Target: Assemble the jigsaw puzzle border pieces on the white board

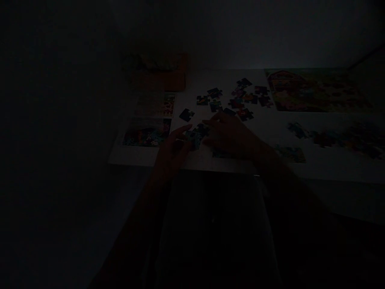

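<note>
The scene is very dark. A small cluster of jigsaw puzzle pieces [195, 138] in blue-green tones lies on the white table between my hands. My left hand [173, 152] grips its left side, with the index finger above and the thumb below. From the right, my right hand [230, 134] curls its thumb and fingers around the cluster's other edge. Partly under my right hand is a dark strip of puzzle [221, 154]. A loose blue puzzle piece [187, 115] rests just beyond my left fingertips.
Several loose pieces [237, 103] lie scattered behind my hands. A farm picture [319, 90] is at the back right, with a pile of pieces [357, 138] in front. An orange box [159, 78] and two picture cards [147, 132] are at the left. The table's front edge [138, 163] runs near my wrists.
</note>
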`<action>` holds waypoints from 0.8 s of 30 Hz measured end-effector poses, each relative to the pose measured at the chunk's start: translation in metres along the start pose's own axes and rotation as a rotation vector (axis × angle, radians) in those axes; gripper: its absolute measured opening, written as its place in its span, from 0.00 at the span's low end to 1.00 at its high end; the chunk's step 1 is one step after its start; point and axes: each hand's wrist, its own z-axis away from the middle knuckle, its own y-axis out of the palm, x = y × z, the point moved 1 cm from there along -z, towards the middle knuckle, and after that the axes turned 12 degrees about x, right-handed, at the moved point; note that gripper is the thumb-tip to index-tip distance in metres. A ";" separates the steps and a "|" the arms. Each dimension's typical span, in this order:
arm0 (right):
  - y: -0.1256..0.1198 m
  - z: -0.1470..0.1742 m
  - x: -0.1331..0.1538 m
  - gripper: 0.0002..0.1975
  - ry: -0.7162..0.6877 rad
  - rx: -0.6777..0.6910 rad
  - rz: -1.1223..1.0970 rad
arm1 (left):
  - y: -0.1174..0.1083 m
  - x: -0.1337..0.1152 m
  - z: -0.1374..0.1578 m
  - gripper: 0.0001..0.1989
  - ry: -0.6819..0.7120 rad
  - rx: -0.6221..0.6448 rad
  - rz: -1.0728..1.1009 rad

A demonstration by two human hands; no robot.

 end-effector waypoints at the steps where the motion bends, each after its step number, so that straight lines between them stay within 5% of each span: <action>1: -0.003 -0.007 -0.004 0.28 -0.017 0.037 0.013 | 0.001 0.001 0.000 0.22 0.002 -0.010 0.013; 4: -0.013 -0.022 -0.019 0.24 -0.045 0.117 0.024 | 0.002 0.007 -0.002 0.19 0.006 -0.081 0.021; 10: -0.014 -0.030 -0.033 0.32 -0.139 0.177 0.052 | 0.000 0.009 -0.003 0.22 0.009 -0.131 0.022; 13: -0.008 -0.028 -0.033 0.29 -0.172 0.133 0.020 | -0.003 0.002 -0.003 0.25 0.003 -0.083 -0.046; 16: -0.006 -0.027 -0.036 0.27 -0.157 0.080 -0.038 | -0.004 -0.005 -0.004 0.17 -0.040 -0.057 -0.050; 24: -0.011 -0.026 -0.049 0.25 -0.114 0.024 -0.073 | -0.001 -0.004 -0.007 0.16 -0.104 -0.129 -0.045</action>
